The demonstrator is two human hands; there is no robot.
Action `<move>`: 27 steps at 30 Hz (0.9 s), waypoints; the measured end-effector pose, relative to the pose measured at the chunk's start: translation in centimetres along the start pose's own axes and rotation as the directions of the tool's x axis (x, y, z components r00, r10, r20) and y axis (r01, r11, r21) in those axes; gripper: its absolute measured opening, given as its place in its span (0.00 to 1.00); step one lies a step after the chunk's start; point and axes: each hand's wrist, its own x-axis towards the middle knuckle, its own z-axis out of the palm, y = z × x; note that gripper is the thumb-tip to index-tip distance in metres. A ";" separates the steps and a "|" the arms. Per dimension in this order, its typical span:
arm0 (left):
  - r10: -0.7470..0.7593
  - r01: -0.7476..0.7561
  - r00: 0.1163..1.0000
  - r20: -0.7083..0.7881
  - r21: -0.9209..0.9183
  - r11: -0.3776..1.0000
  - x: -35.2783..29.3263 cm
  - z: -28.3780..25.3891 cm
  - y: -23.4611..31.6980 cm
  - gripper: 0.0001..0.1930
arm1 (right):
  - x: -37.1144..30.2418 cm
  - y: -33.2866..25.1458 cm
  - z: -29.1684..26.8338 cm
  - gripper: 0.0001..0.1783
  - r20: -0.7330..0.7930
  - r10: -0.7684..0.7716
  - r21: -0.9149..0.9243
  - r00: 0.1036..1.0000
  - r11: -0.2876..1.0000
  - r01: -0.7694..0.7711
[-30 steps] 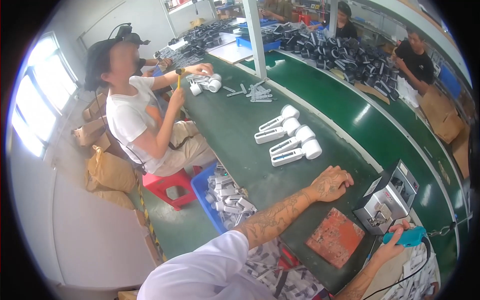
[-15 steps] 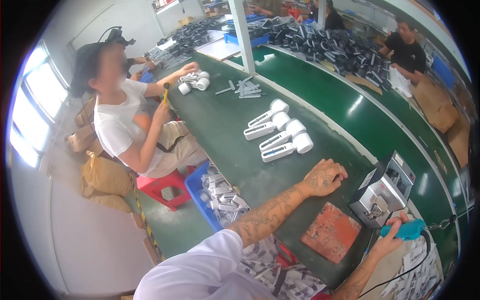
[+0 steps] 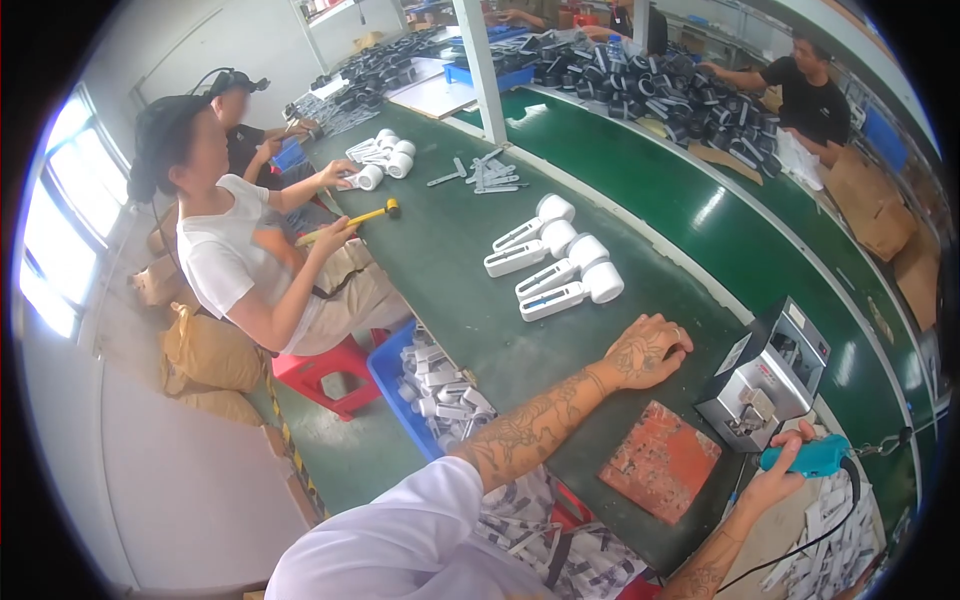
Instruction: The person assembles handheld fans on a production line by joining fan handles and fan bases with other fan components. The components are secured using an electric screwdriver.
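Observation:
My left hand (image 3: 648,352) rests palm down on the dark green table, fingers loosely bent and a little apart, with no object visible in it. Past it stand several white handheld devices (image 3: 555,300) with round heads and slotted handles, laid in a row. My right hand (image 3: 783,470) is wrapped around a teal electric screwdriver (image 3: 818,456), which hangs from a metal hook and has a black cord. Beside that hand is a silver box-shaped machine (image 3: 765,385), probably a screw feeder. A worn reddish square slab (image 3: 660,462) lies between my forearms.
On the left, a co-worker holds a yellow hammer (image 3: 391,208) near other white devices (image 3: 384,158). Grey strips (image 3: 490,175) lie mid-table. Under the table edge sits a blue bin (image 3: 385,372) of white parts. A green conveyor (image 3: 690,215) runs alongside, with dark devices heaped beyond.
The co-worker's hammer has swung down toward the table, and that person's other hand has drawn back onto the white devices. A person across the conveyor now reaches into the dark heap. My hands stay put.

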 end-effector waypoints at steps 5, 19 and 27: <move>0.005 -0.006 1.000 -0.019 -0.022 1.000 0.1 0.4 0.0 0.07 | 0.0 -0.3 -0.2 0.24 -0.001 0.010 -0.013 1.000 1.000 -0.010; -0.001 0.000 1.000 -0.024 -0.050 0.999 0.1 0.4 -0.2 0.07 | 0.1 -0.5 0.1 0.25 -0.009 0.020 -0.036 1.000 0.999 -0.021; 0.009 -0.013 0.998 -0.056 -0.057 0.998 0.0 0.5 -0.3 0.07 | 0.0 -0.6 0.1 0.25 -0.014 0.025 -0.045 1.000 0.999 -0.026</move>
